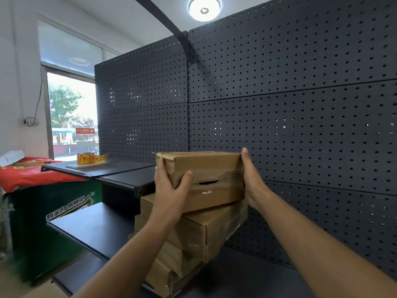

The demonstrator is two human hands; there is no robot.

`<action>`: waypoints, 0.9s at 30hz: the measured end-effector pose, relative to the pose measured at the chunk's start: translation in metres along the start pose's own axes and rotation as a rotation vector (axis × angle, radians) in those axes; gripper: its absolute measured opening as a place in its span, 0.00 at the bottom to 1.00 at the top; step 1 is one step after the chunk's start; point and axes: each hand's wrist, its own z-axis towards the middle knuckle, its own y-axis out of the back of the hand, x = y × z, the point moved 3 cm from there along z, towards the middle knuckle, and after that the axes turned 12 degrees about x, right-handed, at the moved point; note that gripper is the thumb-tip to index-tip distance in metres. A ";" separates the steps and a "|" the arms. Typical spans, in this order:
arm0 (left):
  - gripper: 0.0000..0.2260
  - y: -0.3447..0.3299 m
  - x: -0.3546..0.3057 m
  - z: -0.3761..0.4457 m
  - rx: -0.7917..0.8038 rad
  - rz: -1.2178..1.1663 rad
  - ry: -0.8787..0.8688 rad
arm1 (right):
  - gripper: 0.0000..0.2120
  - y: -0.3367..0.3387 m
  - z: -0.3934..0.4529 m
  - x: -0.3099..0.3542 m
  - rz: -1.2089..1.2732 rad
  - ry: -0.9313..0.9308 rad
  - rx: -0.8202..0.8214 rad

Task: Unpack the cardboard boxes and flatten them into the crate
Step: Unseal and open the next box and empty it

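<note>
The left hand [171,188] grips the near left end of the top cardboard box [206,179], thumb across its front face and fingers wrapped round the left end. The right hand [250,179] presses flat against the box's right end, fingers straight and pointing up, so the box is clamped between the two palms. Both forearms reach forward and upward from the lower edge of the view, roughly level with each other, neither clearly nearer.

The box's long axis runs left to right, crosswise to the arms. It sits on, or just above, a skewed stack of boxes [193,237]; whether its underside touches the box beneath cannot be told. A torn slit shows in its front face. The stack rests on a dark lower shelf [96,229], close against the black pegboard wall [300,115].

The coming move likely depends on drawing the box straight back toward the body, clear of the stack. No crate is visible.
</note>
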 end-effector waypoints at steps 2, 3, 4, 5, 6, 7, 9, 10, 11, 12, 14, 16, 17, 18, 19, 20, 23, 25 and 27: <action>0.38 0.000 -0.007 0.000 -0.005 -0.093 0.010 | 0.48 -0.007 -0.020 0.013 0.034 0.013 -0.021; 0.35 -0.002 -0.012 -0.001 -0.001 -0.124 0.022 | 0.43 -0.008 -0.028 0.019 0.037 0.027 -0.033; 0.33 -0.004 -0.018 0.000 0.003 -0.144 0.041 | 0.37 -0.007 -0.032 0.023 0.044 0.040 -0.042; 0.32 -0.007 -0.024 0.000 0.003 -0.156 0.068 | 0.33 -0.003 -0.032 0.023 0.060 0.041 -0.051; 0.31 -0.011 -0.029 0.000 -0.002 -0.161 0.097 | 0.29 0.002 -0.035 0.025 0.072 0.040 -0.059; 0.31 -0.015 -0.034 0.001 -0.010 -0.163 0.117 | 0.27 0.007 -0.039 0.028 0.081 0.043 -0.067; 0.31 -0.025 -0.043 0.000 -0.011 -0.167 0.132 | 0.24 0.021 -0.045 0.034 0.082 0.056 -0.093; 0.33 -0.032 -0.047 -0.001 0.005 -0.164 0.131 | 0.24 0.029 -0.049 0.037 0.073 0.067 -0.112; 0.36 -0.039 -0.052 -0.004 0.028 -0.154 0.131 | 0.23 0.038 -0.054 0.041 0.064 0.076 -0.135; 0.37 -0.047 -0.056 -0.006 0.047 -0.151 0.133 | 0.22 0.047 -0.059 0.045 0.056 0.087 -0.158; 0.33 -0.064 -0.065 -0.008 0.078 -0.177 0.150 | 0.20 0.065 -0.072 0.051 0.035 0.104 -0.203; 0.27 -0.082 -0.074 -0.007 0.118 -0.189 0.188 | 0.19 0.085 -0.086 0.056 0.021 0.118 -0.242; 0.25 -0.091 -0.079 -0.008 0.135 -0.192 0.206 | 0.19 0.096 -0.093 0.056 0.023 0.121 -0.262; 0.25 -0.101 -0.081 -0.008 0.154 -0.200 0.213 | 0.19 0.108 -0.100 0.056 0.023 0.120 -0.283; 0.25 -0.112 -0.084 -0.011 0.168 -0.205 0.210 | 0.19 0.118 -0.108 0.057 0.022 0.121 -0.305; 0.26 -0.123 -0.087 -0.014 0.180 -0.212 0.205 | 0.18 0.130 -0.117 0.057 0.023 0.127 -0.331; 0.37 -0.159 -0.096 -0.029 0.233 -0.243 0.203 | 0.18 0.164 -0.142 0.057 0.005 0.132 -0.419; 0.37 -0.180 -0.097 -0.036 0.262 -0.267 0.216 | 0.19 0.183 -0.160 0.055 -0.011 0.130 -0.455; 0.25 -0.201 -0.092 -0.040 0.290 -0.307 0.265 | 0.21 0.199 -0.178 0.050 -0.018 0.103 -0.498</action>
